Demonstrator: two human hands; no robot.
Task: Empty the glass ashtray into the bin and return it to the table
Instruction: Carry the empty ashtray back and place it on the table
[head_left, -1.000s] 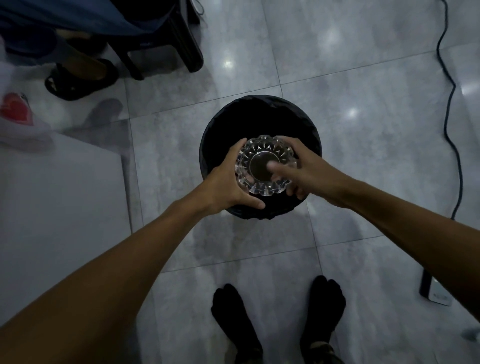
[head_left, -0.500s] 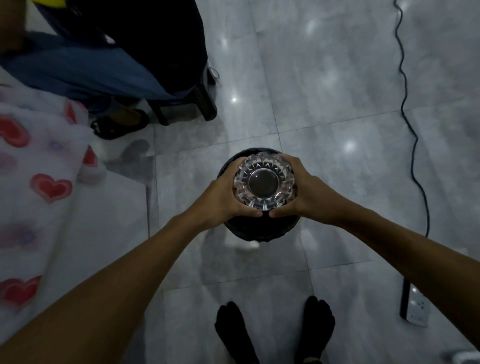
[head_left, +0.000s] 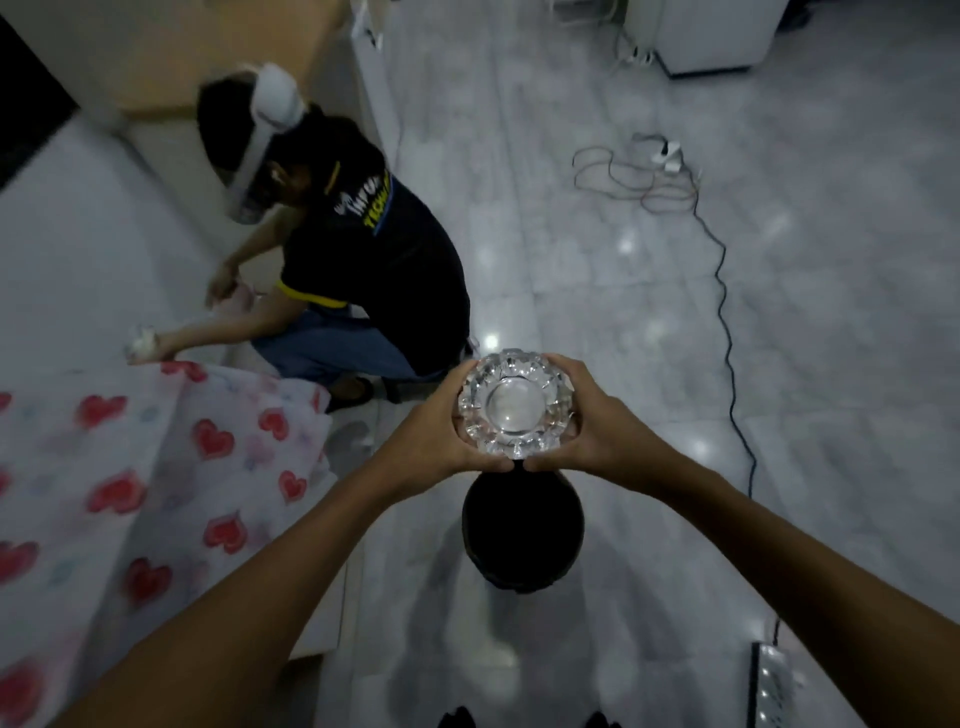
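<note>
1. The glass ashtray (head_left: 514, 405) is held up in the air between both hands, its bowl facing the camera and looking bare of ash, though the glare on the glass makes small traces hard to rule out.
2. The left hand (head_left: 441, 428) wraps the ashtray's left rim; the right hand (head_left: 592, 421) wraps the right rim. Both are closed on the glass, thumbs nearly meeting under its near edge.
3. The black bin (head_left: 522, 535) stands on the tiled floor (head_left: 649, 322) below and nearer the person's feet than the ashtray, so the glass is no longer over its mouth.
4. The emptying looks done; the return is what remains.
5. The table (head_left: 78, 249), with a heart-printed cloth (head_left: 156, 467) over its near part, lies to the left of the hands, so the left hand is the nearer one.
6. A seated person (head_left: 374, 260) works at the table's edge, between the ashtray and its far part.
7. The ashtray is round, so no long axis needs lining up; it only has to stay level.
</note>
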